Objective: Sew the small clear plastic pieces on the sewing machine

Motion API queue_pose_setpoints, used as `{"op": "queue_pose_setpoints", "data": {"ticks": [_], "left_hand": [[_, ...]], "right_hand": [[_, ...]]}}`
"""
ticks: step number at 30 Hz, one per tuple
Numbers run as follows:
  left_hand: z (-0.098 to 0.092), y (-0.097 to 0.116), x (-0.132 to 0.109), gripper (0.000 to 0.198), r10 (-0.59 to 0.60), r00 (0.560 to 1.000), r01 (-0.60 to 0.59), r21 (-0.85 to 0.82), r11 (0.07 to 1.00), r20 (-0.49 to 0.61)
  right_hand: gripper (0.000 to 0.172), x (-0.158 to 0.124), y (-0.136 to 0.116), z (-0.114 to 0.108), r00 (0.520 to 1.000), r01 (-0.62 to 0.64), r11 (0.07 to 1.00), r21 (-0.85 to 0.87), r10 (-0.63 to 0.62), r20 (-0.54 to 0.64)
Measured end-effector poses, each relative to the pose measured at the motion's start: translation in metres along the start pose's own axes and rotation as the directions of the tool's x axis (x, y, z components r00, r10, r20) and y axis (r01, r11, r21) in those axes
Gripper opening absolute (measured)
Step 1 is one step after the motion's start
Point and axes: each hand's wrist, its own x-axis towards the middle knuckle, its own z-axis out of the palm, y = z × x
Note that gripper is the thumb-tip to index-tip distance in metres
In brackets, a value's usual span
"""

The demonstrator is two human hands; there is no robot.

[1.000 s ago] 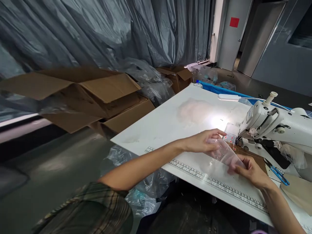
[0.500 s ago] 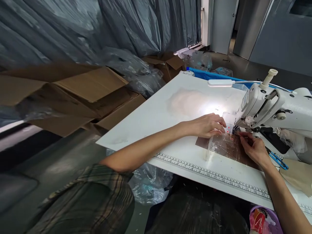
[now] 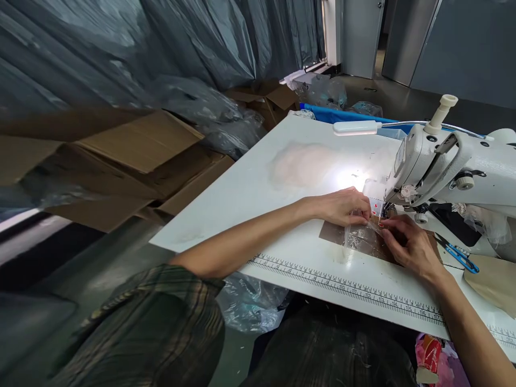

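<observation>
A white sewing machine (image 3: 439,166) stands at the right of the white table, its presser foot (image 3: 387,210) low over the bed. Just left of the foot, my left hand (image 3: 349,207) pinches the edge of a clear plastic sheet (image 3: 357,239). My right hand (image 3: 411,244) is closed on the same plastic, in front of the foot. Small red marks show beside the foot. Beneath the plastic lies a brown panel (image 3: 332,232). What sits between my fingertips is partly hidden.
Blue thread snips (image 3: 457,253) and a beige piece (image 3: 492,282) lie to the right. A ruler tape (image 3: 342,287) runs along the table's front edge. A lamp (image 3: 357,128) stands behind. Open cardboard boxes (image 3: 141,142) are at the left, and a purple bin with wrappers (image 3: 433,357) is below.
My right hand has moved left along the plastic, closer to my left hand. The left hand's fingers have drawn together on the plastic. The view has shifted slightly.
</observation>
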Motion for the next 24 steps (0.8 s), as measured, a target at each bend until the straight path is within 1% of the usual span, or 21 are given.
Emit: {"op": "queue_pose_setpoints", "data": {"ticks": [2,3,4,6,8,10,12,14,15,16,17,19,20,21,22,23,24], "left_hand": [[-0.003,0.008,0.000,0.016,-0.006,1.000,0.006,0.012,1.000,0.015],[-0.003,0.011,0.001,0.018,-0.006,1.000,0.005,0.017,1.000,0.019],[-0.003,0.014,0.001,0.018,-0.002,1.000,0.001,0.017,1.000,0.022],[-0.003,0.017,0.001,0.017,0.009,1.000,-0.009,-0.008,1.000,0.028],[-0.003,0.019,-0.002,0.017,-0.003,1.000,0.006,-0.080,0.997,0.027],[-0.006,0.019,-0.009,0.017,-0.060,0.998,0.063,-0.191,0.980,0.018],[-0.011,0.018,-0.017,0.019,-0.151,0.988,0.146,-0.307,0.940,0.008],[-0.017,0.015,-0.022,0.024,-0.238,0.971,0.223,-0.370,0.902,0.005],[-0.019,0.013,-0.021,0.025,-0.265,0.964,0.247,-0.356,0.901,-0.002],[-0.021,0.011,-0.018,0.025,-0.273,0.962,0.257,-0.307,0.916,-0.008],[-0.023,0.008,-0.013,0.023,-0.265,0.964,0.255,-0.225,0.940,-0.013],[-0.023,0.000,0.005,0.016,-0.224,0.975,0.224,0.006,0.975,-0.012],[-0.022,-0.005,0.017,0.014,-0.209,0.978,0.207,0.123,0.971,-0.003],[-0.022,-0.010,0.029,0.012,-0.205,0.979,0.197,0.216,0.956,0.014],[-0.021,-0.016,0.041,0.012,-0.203,0.979,0.187,0.272,0.944,0.032],[-0.021,-0.022,0.052,0.014,-0.188,0.981,0.169,0.291,0.942,0.039],[-0.021,-0.028,0.061,0.018,-0.164,0.986,0.150,0.279,0.948,0.027]], "right_hand": [[0.029,0.001,-0.008,0.005,0.998,0.057,0.998,0.022,-0.057,0.019],[0.028,0.002,-0.012,0.007,0.998,0.057,0.998,0.024,-0.058,0.026],[0.026,0.002,-0.015,0.009,0.999,0.039,0.999,0.027,-0.040,0.035],[0.022,0.002,-0.019,0.011,0.997,-0.039,0.997,0.068,0.034,0.068],[0.024,0.001,-0.021,0.012,0.984,-0.147,0.975,0.166,0.126,0.127],[0.030,-0.002,-0.020,0.011,0.953,-0.271,0.908,0.320,0.206,0.223],[0.037,-0.004,-0.019,0.010,0.900,-0.404,0.788,0.465,0.252,0.356],[0.038,-0.004,-0.019,0.010,0.845,-0.508,0.686,0.521,0.279,0.456],[0.036,-0.003,-0.019,0.010,0.826,-0.536,0.677,0.504,0.298,0.479],[0.033,-0.001,-0.020,0.010,0.822,-0.538,0.707,0.459,0.318,0.473],[0.029,0.001,-0.020,0.010,0.835,-0.510,0.771,0.381,0.338,0.434],[0.023,0.005,-0.020,0.012,0.893,-0.398,0.910,0.119,0.355,0.276],[0.021,0.006,-0.019,0.013,0.925,-0.335,0.942,-0.034,0.335,0.177],[0.018,0.006,-0.018,0.015,0.951,-0.280,0.945,-0.168,0.296,0.084],[0.017,0.006,-0.016,0.016,0.969,-0.235,0.935,-0.265,0.247,0.013],[0.019,0.005,-0.013,0.018,0.980,-0.195,0.926,-0.322,0.196,-0.032],[0.023,0.004,-0.011,0.020,0.988,-0.155,0.924,-0.349,0.146,-0.050]]}}
